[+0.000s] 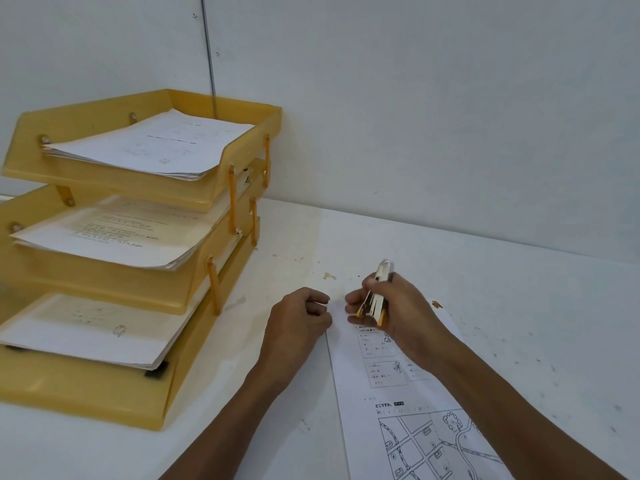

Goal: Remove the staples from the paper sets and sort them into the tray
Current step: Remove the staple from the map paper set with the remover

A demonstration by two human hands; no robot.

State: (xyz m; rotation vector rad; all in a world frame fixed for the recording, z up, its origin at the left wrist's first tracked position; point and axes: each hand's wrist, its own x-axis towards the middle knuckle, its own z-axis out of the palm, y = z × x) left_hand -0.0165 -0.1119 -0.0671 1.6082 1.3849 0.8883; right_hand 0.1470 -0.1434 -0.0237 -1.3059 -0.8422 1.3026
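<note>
Tray (104,112): yellow, 3 tiers, far left on the white table (519,306); 1 paper stack in each tier; left side cut off by the frame; print too blurred to read.
Left hand (298,318): fingers curled at the top-left corner of the paper set; pinching it or merely resting there, cannot tell.
Paper set (349,375): flat on the table right of the tray, partly under the right forearm; printed boxes and a street map; lower part cut off; staple too small to make out.
Right hand (391,306): gripping a small stapler-like tool (384,270), white and orange, blurred; lower tip hidden among the fingers, above the sheet's top edge.
</note>
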